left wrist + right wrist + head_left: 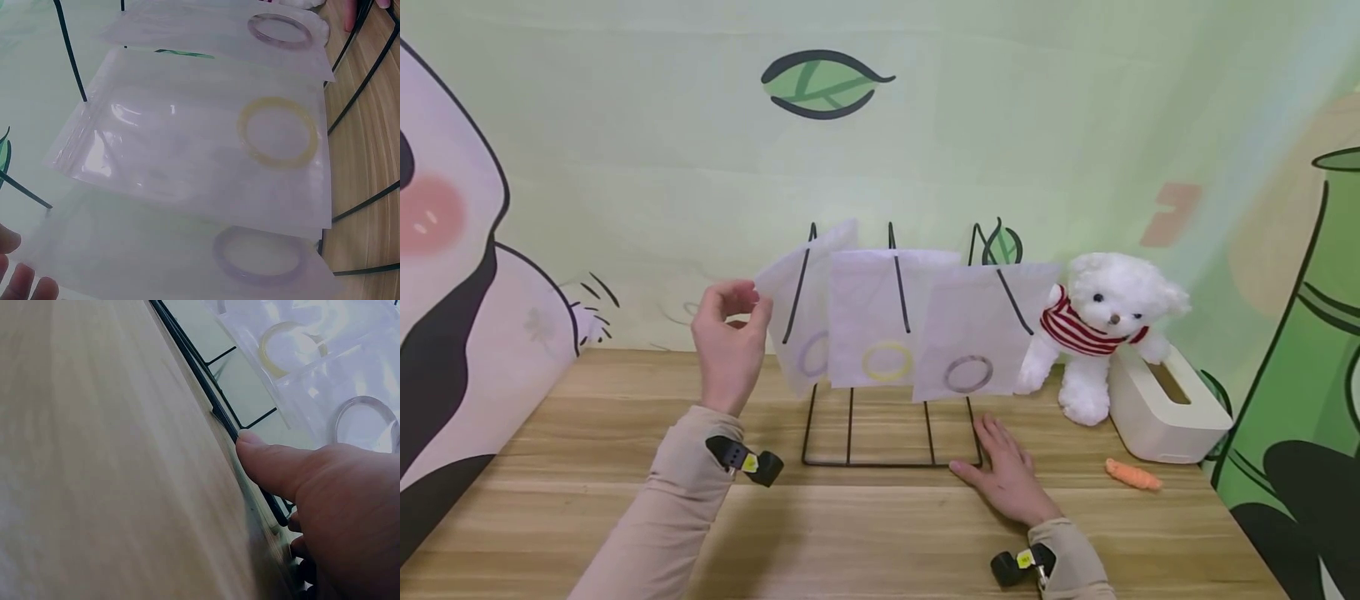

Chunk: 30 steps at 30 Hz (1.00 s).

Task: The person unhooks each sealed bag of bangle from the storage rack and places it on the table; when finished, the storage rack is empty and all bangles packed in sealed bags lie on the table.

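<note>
Three clear zip bags hang on a black wire rack (pixel 887 464): the left bag (pixel 790 300) holds a pale purple bangle (pixel 259 275), the middle bag (pixel 868 308) a yellow bangle (pixel 278 164), and the right bag (pixel 970 325) a greyish-purple bangle (pixel 967 375). Beside the left bag's outer edge, my left hand (pixel 730 346) is raised with bent fingers; a gap shows between thumb and fingertips, right at the bag's corner. On the table lies my right hand (pixel 1007 475), fingers spread, its thumb pressing the rack's front base bar near the right corner.
A white teddy bear (pixel 1105 321) in a striped shirt leans against a white tissue box (pixel 1172 417) on the right. An orange, carrot-like piece (pixel 1132 474) lies in front of the box. Behind the wooden table (pixel 865 533) hangs a printed green backdrop (pixel 662 150).
</note>
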Tool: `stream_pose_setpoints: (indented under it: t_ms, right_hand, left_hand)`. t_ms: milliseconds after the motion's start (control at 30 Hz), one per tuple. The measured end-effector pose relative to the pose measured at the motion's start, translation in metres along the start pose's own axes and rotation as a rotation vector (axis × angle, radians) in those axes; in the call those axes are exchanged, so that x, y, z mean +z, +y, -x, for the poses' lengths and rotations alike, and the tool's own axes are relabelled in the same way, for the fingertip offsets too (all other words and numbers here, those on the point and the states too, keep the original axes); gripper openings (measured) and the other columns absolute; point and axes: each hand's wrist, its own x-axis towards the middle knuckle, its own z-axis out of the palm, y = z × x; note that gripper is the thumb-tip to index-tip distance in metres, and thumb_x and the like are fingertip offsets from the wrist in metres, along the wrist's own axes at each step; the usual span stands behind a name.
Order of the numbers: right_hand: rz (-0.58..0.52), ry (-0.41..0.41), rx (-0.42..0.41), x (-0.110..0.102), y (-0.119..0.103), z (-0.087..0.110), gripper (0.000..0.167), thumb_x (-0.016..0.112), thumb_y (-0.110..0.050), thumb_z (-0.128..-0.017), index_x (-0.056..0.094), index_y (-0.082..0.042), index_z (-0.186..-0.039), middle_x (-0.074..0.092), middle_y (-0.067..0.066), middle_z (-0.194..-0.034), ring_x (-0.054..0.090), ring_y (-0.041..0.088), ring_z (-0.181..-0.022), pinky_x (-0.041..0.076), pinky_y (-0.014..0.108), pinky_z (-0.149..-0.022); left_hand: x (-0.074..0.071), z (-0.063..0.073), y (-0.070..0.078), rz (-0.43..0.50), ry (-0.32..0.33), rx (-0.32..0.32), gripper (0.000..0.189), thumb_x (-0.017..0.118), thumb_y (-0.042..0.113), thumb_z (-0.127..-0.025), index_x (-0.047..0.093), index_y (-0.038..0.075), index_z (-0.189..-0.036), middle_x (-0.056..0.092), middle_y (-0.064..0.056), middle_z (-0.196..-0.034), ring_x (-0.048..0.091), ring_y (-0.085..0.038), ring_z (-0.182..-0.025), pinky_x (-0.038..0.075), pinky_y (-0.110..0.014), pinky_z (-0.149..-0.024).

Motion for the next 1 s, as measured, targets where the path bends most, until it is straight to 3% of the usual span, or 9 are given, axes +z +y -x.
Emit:
stream_pose_setpoints:
  t_ms: [333,733,1000]
  right_hand:
    - [-0.005,-0.003,0.008,0.0013,0.0012,-0.0001,0.087,0.061,-0.050,-0.092,0.023,0.001,-0.152,0.015,0.021,-0.159,0.007,0.038,-0.146,0.007,0.067,-0.108]
    - [-0.004,-0.005,0.007,0.0004,0.0027,-0.0011,0.087,0.060,-0.051,-0.091,0.023,0.000,-0.152,0.014,0.020,-0.159,0.007,0.038,-0.146,0.007,0.067,-0.107]
    - [-0.002,-0.008,0.006,0.0004,0.0018,-0.0001,0.087,0.059,-0.051,-0.092,0.022,0.000,-0.152,0.013,0.020,-0.159,0.006,0.037,-0.146,0.007,0.067,-0.108]
  left_hand:
    - [0.0002,0.0017,-0.0011,-0.036,-0.012,-0.043,0.023,0.069,0.012,-0.090,0.066,-0.002,-0.107,0.063,-0.011,-0.095,0.055,-0.014,-0.084,0.044,-0.024,-0.071]
    - [0.0014,0.0004,-0.0033,-0.117,-0.010,-0.042,0.024,0.069,0.020,-0.091,0.072,0.002,-0.108,0.066,-0.008,-0.095,0.055,-0.012,-0.078,0.046,-0.021,-0.063]
    - [0.0023,0.0006,-0.0022,-0.117,-0.003,-0.038,0.023,0.068,0.019,-0.092,0.072,0.001,-0.105,0.068,-0.010,-0.093,0.056,-0.011,-0.078,0.045,-0.021,-0.065]
